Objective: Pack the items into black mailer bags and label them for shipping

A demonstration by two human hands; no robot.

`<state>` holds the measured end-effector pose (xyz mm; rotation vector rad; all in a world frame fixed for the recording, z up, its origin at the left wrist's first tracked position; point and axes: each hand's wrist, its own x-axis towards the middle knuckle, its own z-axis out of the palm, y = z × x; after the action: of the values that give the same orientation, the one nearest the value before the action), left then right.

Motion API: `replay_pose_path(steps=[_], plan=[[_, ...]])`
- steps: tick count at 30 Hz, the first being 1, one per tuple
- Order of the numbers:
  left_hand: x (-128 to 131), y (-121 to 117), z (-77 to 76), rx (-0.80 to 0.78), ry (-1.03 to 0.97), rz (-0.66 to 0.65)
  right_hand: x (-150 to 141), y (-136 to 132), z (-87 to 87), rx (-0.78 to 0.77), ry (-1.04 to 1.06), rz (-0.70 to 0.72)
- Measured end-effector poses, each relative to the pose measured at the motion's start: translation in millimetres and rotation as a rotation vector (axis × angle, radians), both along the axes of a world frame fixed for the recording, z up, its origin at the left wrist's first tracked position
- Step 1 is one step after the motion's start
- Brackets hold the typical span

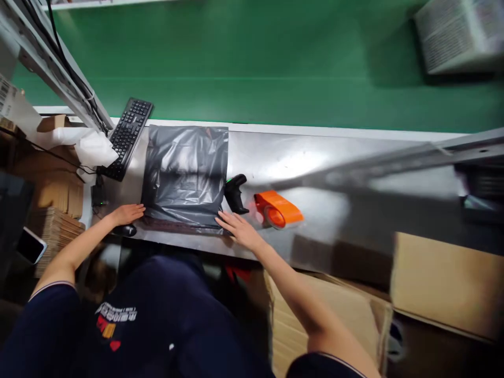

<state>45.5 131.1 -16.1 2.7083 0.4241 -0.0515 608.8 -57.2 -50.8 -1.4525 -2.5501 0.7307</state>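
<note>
L hand (128, 213): fingers straight, at bag's near-left corner | R hand (240, 229): fingers spread, near-right corner | bag (185, 176): flat between hands, reaching far rail (299, 129) | bench (338, 215): runs right past scanner (235, 193), tape (281, 207) | mouse (126, 230): partly hidden by L wrist | box (457, 39): far right, blurred, cut off

the pale box (459, 42) is blurred and cut off at right; the shirt lettering (120, 312) is unreadable.
</note>
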Motion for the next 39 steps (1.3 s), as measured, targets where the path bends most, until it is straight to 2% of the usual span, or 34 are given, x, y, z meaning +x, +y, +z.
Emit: replay_pose_path(steps=[3,8,11,14,15,17,20,23,26,30,35,39], plan=[[3,0,2.2,0.039,0.038,-0.034,-5,-5,1.8,0.036,-0.062,0.045],[14,-3,0.8,0.050,0.036,0.072,-8,-4,4.4,0.001,-0.051,0.001],[8,-8,8.0,0.033,-0.066,0.199,-7,-4,3.0,-0.012,0.022,-0.109],[1,-16,21.6,0.107,-0.140,0.334,-9,-6,-3.8,0.003,0.131,-0.265],[2,-19,26.0,0.140,-0.127,0.317,-11,-6,-6.5,0.013,0.161,-0.308],[11,-22,31.8,0.178,-0.060,0.195,-16,-8,-11.1,0.038,0.199,-0.375],[36,-22,30.8,0.159,0.041,0.015,-22,-8,-13.0,0.063,0.218,-0.429],[56,-18,22.9,0.134,0.073,-0.006,-25,-6,-10.0,0.047,0.211,-0.452],[62,-14,16.9,0.133,0.096,0.014,-24,-4,-6.7,0.033,0.206,-0.456],[55,-14,16.3,0.146,0.135,0.028,-22,-4,-4.7,0.046,0.197,-0.423],[38,-23,23.0,0.153,0.173,0.056,-16,-8,-2.7,0.101,0.082,-0.215],[40,-27,25.5,0.092,0.238,0.058,-7,-8,-1.4,0.146,-0.043,-0.127]])
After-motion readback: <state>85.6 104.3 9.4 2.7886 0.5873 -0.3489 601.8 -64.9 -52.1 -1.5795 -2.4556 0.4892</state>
